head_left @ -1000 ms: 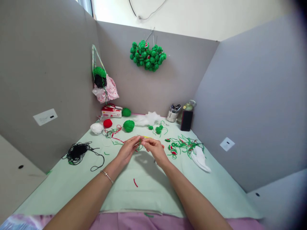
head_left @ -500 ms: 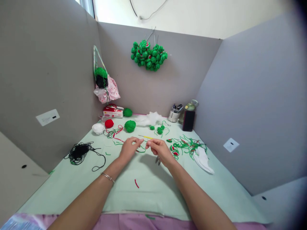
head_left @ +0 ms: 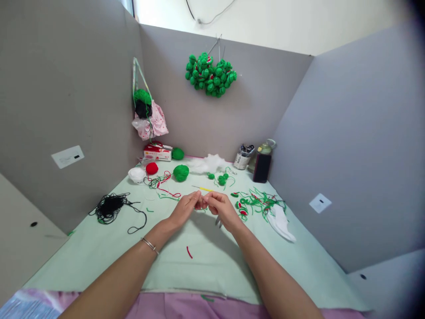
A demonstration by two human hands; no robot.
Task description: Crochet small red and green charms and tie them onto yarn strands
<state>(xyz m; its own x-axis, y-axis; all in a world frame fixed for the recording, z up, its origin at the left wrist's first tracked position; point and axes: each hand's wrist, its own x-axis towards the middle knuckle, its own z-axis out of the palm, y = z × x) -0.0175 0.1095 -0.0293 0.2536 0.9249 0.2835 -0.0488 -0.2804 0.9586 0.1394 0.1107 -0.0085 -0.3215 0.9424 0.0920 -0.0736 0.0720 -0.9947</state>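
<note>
My left hand (head_left: 183,210) and my right hand (head_left: 223,209) meet at the fingertips above the middle of the table. Both are closed in a pinch on thin green yarn (head_left: 203,210), mostly hidden by the fingers; a little shows just below them. Just beyond the fingertips lies a crochet hook (head_left: 206,189) with a yellow handle. Metal scissors (head_left: 218,221) lie partly covered under my right hand. Close by on the right are small green-and-red crocheted pieces (head_left: 243,212) and a tangle of green yarn ends (head_left: 260,201).
Black yarn (head_left: 111,207) lies left. Toward the back are green (head_left: 181,173), red (head_left: 152,168) and white (head_left: 137,175) yarn balls, white stuffing (head_left: 209,164), a pen cup (head_left: 242,158) and a phone (head_left: 262,168). White cloth (head_left: 280,223) lies right. Grey partitions (head_left: 259,97) surround the table.
My hands have come together, closing the small gap between their fingertips. The green yarn that hung below my left hand is now mostly out of sight. The view has shifted slightly.
</note>
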